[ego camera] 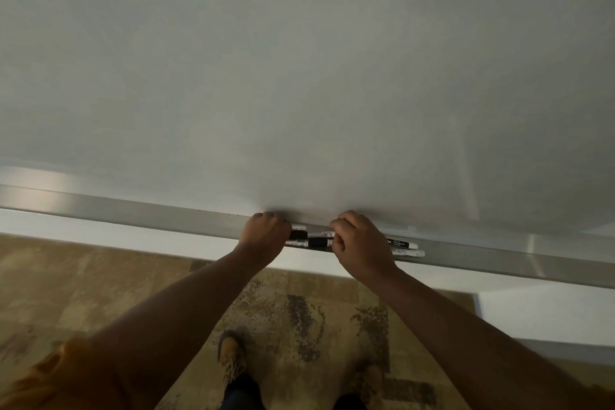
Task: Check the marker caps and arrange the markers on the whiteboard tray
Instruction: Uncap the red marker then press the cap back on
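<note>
Both grips curled on markers [316, 241] | left hand [266, 231], right hand [361, 243] | tray [166, 215]

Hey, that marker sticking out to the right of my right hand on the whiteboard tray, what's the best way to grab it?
Pinch the marker across its white barrel, near the free end right of your right hand. It lies flat along the tray, close against the whiteboard, so come from above and the open front edge. A second marker lies just in front of it, so keep the fingertips narrow.
</note>
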